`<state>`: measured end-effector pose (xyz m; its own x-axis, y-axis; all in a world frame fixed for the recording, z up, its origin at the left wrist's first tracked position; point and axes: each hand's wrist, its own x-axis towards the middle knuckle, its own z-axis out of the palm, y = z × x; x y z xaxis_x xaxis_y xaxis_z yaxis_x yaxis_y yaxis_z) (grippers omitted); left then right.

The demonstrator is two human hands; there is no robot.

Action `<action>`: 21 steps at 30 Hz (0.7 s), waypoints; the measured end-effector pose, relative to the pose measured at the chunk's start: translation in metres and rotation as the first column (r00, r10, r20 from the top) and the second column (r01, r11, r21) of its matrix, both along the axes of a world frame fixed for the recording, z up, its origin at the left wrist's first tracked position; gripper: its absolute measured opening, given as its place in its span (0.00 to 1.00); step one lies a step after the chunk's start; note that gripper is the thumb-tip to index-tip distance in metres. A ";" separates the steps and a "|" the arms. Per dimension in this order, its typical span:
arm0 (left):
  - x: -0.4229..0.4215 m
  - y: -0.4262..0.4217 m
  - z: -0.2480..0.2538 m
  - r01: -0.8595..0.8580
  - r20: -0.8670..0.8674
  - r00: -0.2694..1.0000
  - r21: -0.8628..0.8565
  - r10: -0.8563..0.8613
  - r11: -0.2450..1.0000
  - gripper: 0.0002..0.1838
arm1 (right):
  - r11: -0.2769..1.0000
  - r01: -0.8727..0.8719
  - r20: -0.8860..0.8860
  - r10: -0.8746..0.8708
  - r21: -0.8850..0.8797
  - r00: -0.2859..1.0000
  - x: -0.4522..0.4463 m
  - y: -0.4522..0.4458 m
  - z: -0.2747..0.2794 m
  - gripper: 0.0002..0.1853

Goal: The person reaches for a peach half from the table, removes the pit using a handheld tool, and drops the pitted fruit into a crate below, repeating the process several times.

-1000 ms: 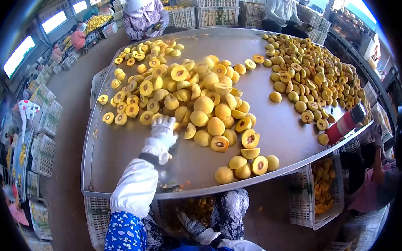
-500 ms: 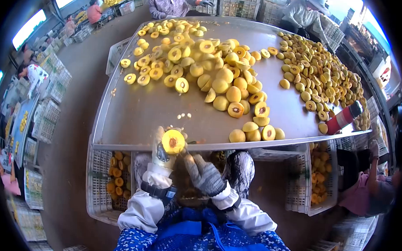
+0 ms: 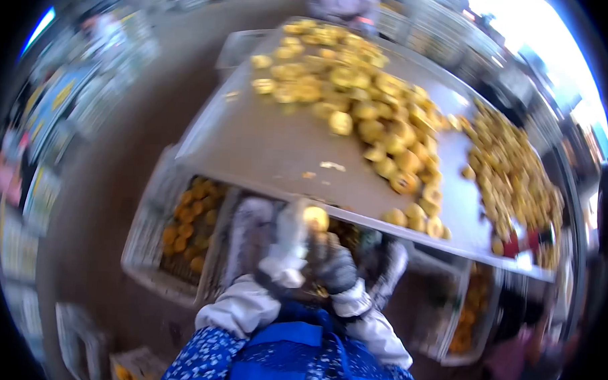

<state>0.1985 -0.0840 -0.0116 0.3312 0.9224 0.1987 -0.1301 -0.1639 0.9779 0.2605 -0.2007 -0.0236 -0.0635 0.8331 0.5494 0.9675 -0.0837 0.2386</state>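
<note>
My left hand (image 3: 290,233), in a pale glove, grips a halved yellow peach (image 3: 316,218) just below the near edge of the metal table (image 3: 272,145). Close on its right is my right hand (image 3: 336,266) in a grey glove, its fingers near the underside of that peach. Motion blur smears the right fingers, so I cannot see whether they hold anything. Across the table lies a heap of halved yellow peaches (image 3: 367,112), some with the cut face up. Small pale bits (image 3: 332,165) lie on the metal in front of it.
A second peach pile (image 3: 509,164) covers the table's right side, near a red cylindrical object (image 3: 511,245). Crates with orange fruit stand below, one left (image 3: 133,251) and one right (image 3: 490,330). Another person (image 3: 344,5) is at the far edge.
The view has swung, shifting the table rightward and tilting it. Both hands appear closer together, with the left still on the peach and the right fingers now blurred.
</note>
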 end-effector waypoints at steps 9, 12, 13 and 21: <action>-0.014 -0.002 0.039 0.462 0.315 0.879 -0.375 -0.358 0.804 0.19 | 0.938 -0.333 -0.583 0.217 -0.099 0.783 0.009 -0.013 0.003 0.22; -0.022 -0.014 0.040 0.133 0.264 0.964 -0.374 -0.033 0.918 0.12 | 0.921 -0.365 -0.664 0.187 -0.139 0.724 0.008 -0.011 -0.004 0.21; -0.034 -0.013 0.045 0.032 0.114 0.994 -0.255 -0.003 0.966 0.11 | 0.914 -0.377 -0.684 0.179 -0.151 0.707 0.008 -0.011 -0.006 0.21; -0.044 -0.014 0.058 0.143 0.107 0.984 -0.003 -0.142 0.990 0.11 | 0.874 -0.420 -0.868 -0.005 -0.245 0.496 0.006 -0.015 -0.009 0.18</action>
